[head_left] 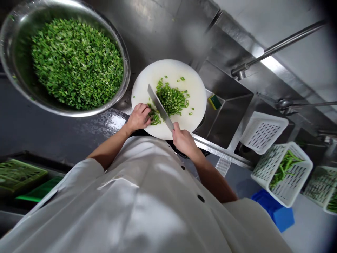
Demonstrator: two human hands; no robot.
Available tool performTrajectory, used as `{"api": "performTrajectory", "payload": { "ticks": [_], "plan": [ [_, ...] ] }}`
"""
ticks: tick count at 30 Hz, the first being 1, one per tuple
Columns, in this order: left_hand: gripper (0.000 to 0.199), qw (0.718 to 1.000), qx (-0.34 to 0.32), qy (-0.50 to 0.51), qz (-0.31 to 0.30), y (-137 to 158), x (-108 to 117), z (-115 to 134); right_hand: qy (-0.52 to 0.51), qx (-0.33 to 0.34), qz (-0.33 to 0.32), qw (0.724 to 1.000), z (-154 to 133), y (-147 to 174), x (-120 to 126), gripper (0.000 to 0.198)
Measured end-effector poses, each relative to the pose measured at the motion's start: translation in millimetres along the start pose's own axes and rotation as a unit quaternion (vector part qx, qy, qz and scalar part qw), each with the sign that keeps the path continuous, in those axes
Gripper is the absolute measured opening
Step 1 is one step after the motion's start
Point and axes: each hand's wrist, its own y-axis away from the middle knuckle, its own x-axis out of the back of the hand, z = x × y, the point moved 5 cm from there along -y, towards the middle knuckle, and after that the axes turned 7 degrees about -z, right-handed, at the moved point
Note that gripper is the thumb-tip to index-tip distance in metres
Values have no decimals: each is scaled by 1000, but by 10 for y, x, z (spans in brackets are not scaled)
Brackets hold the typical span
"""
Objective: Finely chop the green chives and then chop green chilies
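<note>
A cleaver (161, 108) is in my right hand (183, 141), whose fingers wrap round its handle. The blade stands on edge over a round white cutting board (143, 79). Left of the blade, my left hand (139, 117) has its fingers curled down on a small bunch of green peppers (155, 118), partly hidden under the fingertips. To the right of the blade lies a heap of chopped green pepper (172, 100), with a few loose pieces scattered around it.
A large steel bowl (127, 75) full of chopped greens (79, 63) stands at the left. Right of the board is a steel sink (226, 123) with a sponge (214, 102). White baskets (300, 175), one holding long green peppers (285, 167), stand further right. A faucet (276, 47) reaches over the sinks.
</note>
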Motion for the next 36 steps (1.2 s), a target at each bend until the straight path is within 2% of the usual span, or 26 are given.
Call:
{"api": "performTrajectory", "payload": {
  "ticks": [4,8,12,16,20,23,26,30,32,36],
  "plan": [
    [20,1000,-25,-3,-14,-43,-74,-8,43,17,-45,998,-67,170,13,34],
    [16,999,-49,5,-12,-104,-144,-5,10,17,-50,999,-132,-86,-112,33],
    [19,999,-22,27,-11,-50,-116,24,-14,7,-29,999,-174,-384,-236,41],
    [33,999,17,49,13,84,-83,114,-60,7,2,998,-36,-486,-195,48],
    [19,998,34,49,28,29,-163,145,-76,-12,29,997,206,-510,-89,51],
    [17,998,24,54,19,-163,-222,121,-73,-38,38,996,309,-470,-27,53],
    [15,999,17,43,14,-311,-193,98,-58,-38,35,997,286,-307,29,51],
    [24,1000,13,5,19,-349,-94,92,-13,-19,13,1000,190,30,92,44],
    [20,1000,3,-4,10,-362,-90,92,7,-10,-5,1000,161,132,98,41],
    [11,999,-21,23,-19,-428,-170,93,1,8,-30,1000,110,-13,41,39]
  ]
}}
